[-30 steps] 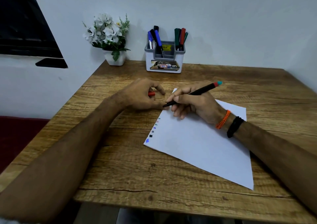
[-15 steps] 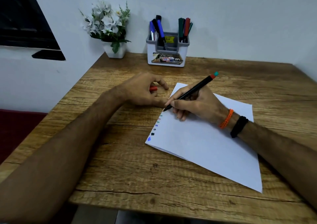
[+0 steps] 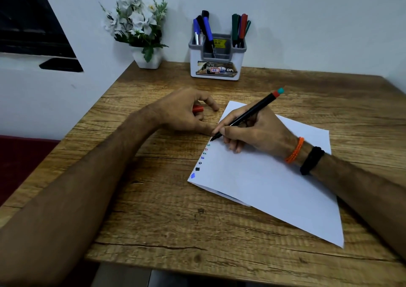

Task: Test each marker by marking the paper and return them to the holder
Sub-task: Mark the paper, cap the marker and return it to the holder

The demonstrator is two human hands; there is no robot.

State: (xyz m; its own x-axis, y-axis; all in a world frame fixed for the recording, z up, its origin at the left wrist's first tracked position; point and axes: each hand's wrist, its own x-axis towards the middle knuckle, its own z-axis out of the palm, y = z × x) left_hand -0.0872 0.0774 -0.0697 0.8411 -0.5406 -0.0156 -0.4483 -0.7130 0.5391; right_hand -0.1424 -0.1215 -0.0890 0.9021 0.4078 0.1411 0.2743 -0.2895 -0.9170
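My right hand (image 3: 252,133) pinched the marker (image 3: 246,115) on the paper (image 3: 274,188), left hand (image 3: 182,113) curled round its cap (image 3: 197,109); several marks (image 3: 203,157) done, holder (image 3: 217,67) mostly refilled.

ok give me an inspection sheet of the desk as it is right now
surface: wooden table, grain and cracks showing, a white paper lying skewed on it.
job's things: black marker with its tip at the paper's left edge, above a column of coloured test marks; red cap; holder at the back with blue, black, green and red markers standing in it.
clutter: potted white flowers in the back left corner.
grippers: right hand grips the marker in its fingers; left hand holds the red cap and rests on the table.
cables: nothing seen.
surroundings: white wall, dark window at left, red seat below.
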